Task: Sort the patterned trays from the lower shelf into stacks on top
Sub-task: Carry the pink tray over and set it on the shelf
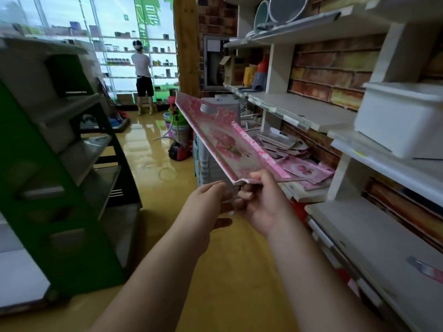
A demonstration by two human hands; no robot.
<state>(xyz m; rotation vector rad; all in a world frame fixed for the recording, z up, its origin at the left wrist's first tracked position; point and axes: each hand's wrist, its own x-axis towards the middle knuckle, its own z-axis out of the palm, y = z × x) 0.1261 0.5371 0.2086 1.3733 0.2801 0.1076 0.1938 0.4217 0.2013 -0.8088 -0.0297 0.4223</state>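
**A:** From the head camera, can you read any label or brand?

**B:** Not really. The green banner [146, 10] on the far window carries pale characters, but they're too blurred for you to make out. The price strips along the shelf edges are unreadable too.

**A:** What are your hands doing?

**B:** Your right hand [260, 202] grasps the near end of the pink floral tray [227, 142], thumb on top of its rim and fingers curled underneath. Your left hand [206, 204] lies just beside it with fingers fairly straight, its fingertips at the same near edge; whether they actually press the tray, you cannot tell.

**A:** And the tray itself?

**B:** It's in the air in front of the shelving, tilted, its far end with the oval handle hole raised toward the aisle.

**A:** Where are the others?

**B:** On the lower shelf [304, 192] to your right: a pink stack [309, 172] nearest you, and behind it a jumbled heap of greyish trays [280, 143].

**A:** Any containers?

**B:** A white lidded bin [395, 121] sits on a higher shelf at right, contents hidden. Nested buckets [177, 123] stand on the floor down the aisle; what's inside is unclear.
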